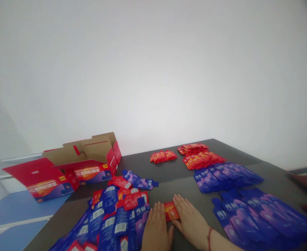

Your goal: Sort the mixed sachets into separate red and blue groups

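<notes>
Left hand (156,226) flat, palm down, fingers together; right hand (190,218) same, angled inward. Red packet (171,211) between them on dark table (169,183). Loose pile (108,223) beside left hand; nudge could spill packets into gap. Purple packets (263,214) right of right hand; sideways sweep could skew overlap. Open boxes (93,174), red packet rows (203,160) farther back.

You are apparently working in a packing room: open cartons (91,177) are standing near pouches (204,160) lying on a table (169,176).
</notes>
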Motion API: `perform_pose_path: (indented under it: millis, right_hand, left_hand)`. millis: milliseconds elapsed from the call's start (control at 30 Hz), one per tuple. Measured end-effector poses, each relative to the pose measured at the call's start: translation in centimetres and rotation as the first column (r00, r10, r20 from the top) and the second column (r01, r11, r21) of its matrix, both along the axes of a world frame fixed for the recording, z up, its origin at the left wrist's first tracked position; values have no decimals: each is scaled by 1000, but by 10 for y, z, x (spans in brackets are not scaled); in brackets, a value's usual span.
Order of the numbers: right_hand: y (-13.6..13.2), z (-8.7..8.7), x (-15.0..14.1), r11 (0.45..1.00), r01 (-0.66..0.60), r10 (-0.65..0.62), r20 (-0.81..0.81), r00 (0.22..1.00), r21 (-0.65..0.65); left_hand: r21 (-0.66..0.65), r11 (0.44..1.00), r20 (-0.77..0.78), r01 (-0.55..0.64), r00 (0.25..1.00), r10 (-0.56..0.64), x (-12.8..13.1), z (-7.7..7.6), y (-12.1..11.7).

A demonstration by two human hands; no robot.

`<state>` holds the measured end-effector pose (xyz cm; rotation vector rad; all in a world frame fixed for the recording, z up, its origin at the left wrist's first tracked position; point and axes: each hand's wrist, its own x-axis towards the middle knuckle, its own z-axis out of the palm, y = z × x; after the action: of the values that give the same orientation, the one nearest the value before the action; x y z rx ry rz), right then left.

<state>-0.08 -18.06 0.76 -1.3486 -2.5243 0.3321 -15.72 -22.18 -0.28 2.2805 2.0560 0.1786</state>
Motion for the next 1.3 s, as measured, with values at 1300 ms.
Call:
perform_pose_path:
  millis: [1300]
  right_hand:
    - [225, 90, -9, 964, 116, -93, -102, 990, 239]
  left_hand:
    - [94, 944, 331, -317, 904, 271, -8, 47, 228]
